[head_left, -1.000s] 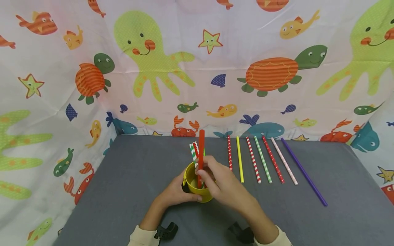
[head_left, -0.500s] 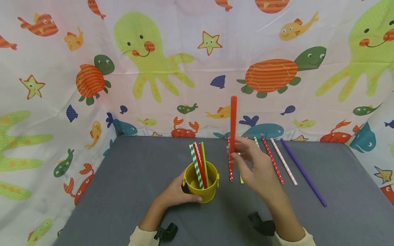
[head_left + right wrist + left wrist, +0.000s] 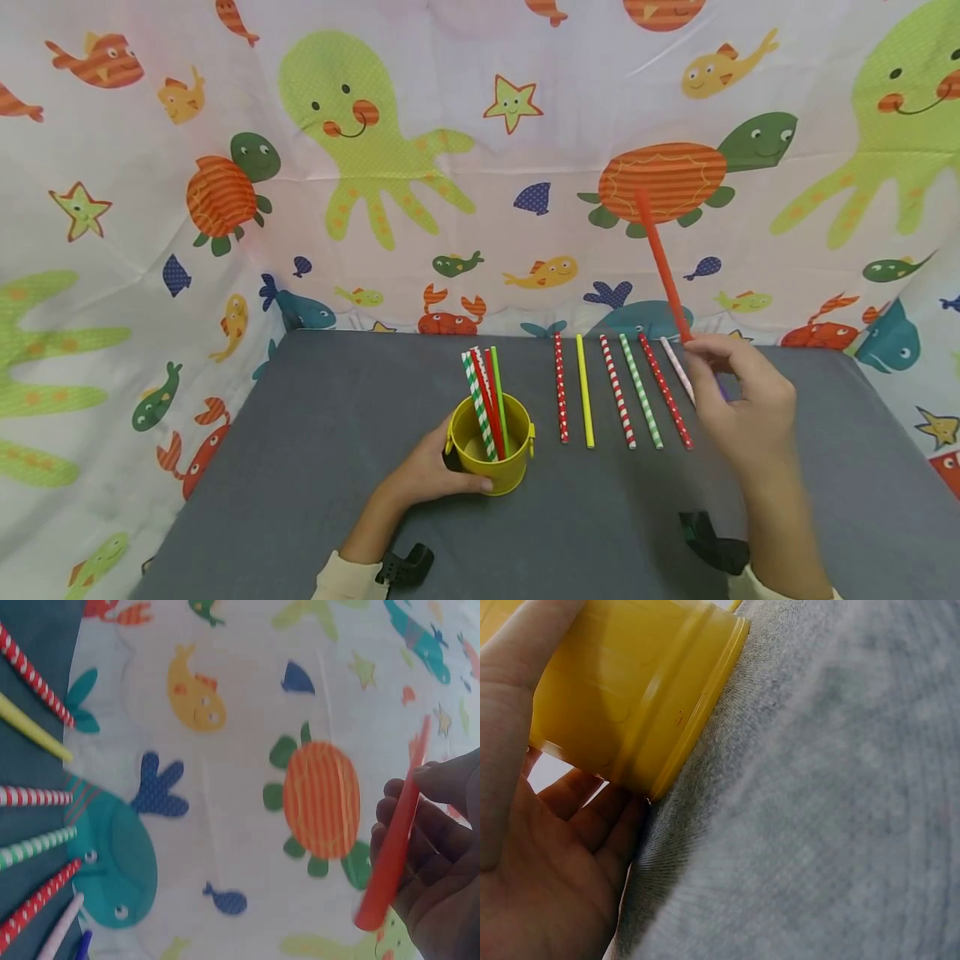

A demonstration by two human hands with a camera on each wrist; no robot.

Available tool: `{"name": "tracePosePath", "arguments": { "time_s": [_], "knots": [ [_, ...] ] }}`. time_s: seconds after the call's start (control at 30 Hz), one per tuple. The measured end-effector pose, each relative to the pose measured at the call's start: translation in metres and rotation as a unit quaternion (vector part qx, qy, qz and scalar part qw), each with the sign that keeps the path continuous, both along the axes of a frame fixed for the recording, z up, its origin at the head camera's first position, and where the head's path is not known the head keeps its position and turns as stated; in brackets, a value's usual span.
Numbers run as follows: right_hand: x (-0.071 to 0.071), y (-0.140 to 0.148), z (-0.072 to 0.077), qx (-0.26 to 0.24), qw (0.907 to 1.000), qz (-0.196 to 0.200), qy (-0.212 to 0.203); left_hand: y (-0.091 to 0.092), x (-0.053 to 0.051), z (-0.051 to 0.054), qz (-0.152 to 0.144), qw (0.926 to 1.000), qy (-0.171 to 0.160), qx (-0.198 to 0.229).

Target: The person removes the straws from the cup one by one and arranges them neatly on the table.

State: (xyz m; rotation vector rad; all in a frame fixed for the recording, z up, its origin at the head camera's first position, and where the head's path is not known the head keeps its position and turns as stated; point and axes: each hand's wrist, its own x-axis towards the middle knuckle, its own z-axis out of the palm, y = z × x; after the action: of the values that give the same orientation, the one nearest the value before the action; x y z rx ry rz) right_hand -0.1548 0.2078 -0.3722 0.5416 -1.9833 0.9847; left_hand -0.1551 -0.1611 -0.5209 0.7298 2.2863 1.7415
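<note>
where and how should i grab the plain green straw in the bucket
Probably pinch the green straw near its top, from the right: it sticks out of the yellow bucket, whose other straws bunch to its left, where the left hand is.

Wore plain cream sleeves [image 3: 349, 578], left and right. Bore black, curved wrist fittings [image 3: 406, 570] just beyond them, hooked in outline.

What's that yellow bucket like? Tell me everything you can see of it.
The yellow bucket is round and slightly shiny; metal or plastic, I cannot tell. It has a raised band near its base and small lugs at the sides. It stands upright on the grey cloth, open at the top, with several straws leaning inside. The left hand grips it, thumb across its near wall.
</note>
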Motion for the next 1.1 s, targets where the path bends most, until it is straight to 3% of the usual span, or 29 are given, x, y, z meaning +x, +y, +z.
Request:
{"name": "tracePosePath", "arguments": {
  "time_s": [0.27, 0.5, 0.6, 0.7, 0.87, 0.97, 1.1],
  "knots": [
    [0.004, 0.038, -0.008, 0.033, 0.9933, -0.106, -0.033, -0.001, 0.000, -0.004, 0.002, 1.0000, 0.004, 0.002],
    [0.004, 0.062, -0.020, 0.047, 0.9786, -0.185, -0.077, -0.002, 0.000, -0.005, 0.009, 0.9999, 0.008, -0.003],
    [0.005, 0.071, -0.024, 0.055, 0.9649, -0.216, -0.138, -0.002, 0.000, -0.006, 0.011, 0.9999, 0.005, -0.004],
    [0.005, 0.081, -0.030, 0.071, 0.9434, -0.238, -0.220, -0.001, 0.000, -0.007, 0.010, 0.9999, 0.005, 0.001],
    [0.001, 0.102, -0.045, 0.087, 0.9101, -0.239, -0.327, -0.001, 0.000, -0.010, 0.008, 0.9999, 0.009, 0.003],
    [-0.001, 0.113, -0.056, 0.089, 0.8948, -0.235, -0.369, -0.001, 0.000, -0.010, 0.004, 0.9999, 0.014, 0.002],
    [-0.005, 0.123, -0.069, 0.089, 0.8816, -0.230, -0.402, 0.001, 0.000, -0.010, -0.002, 0.9997, 0.023, 0.003]
  ]
}}
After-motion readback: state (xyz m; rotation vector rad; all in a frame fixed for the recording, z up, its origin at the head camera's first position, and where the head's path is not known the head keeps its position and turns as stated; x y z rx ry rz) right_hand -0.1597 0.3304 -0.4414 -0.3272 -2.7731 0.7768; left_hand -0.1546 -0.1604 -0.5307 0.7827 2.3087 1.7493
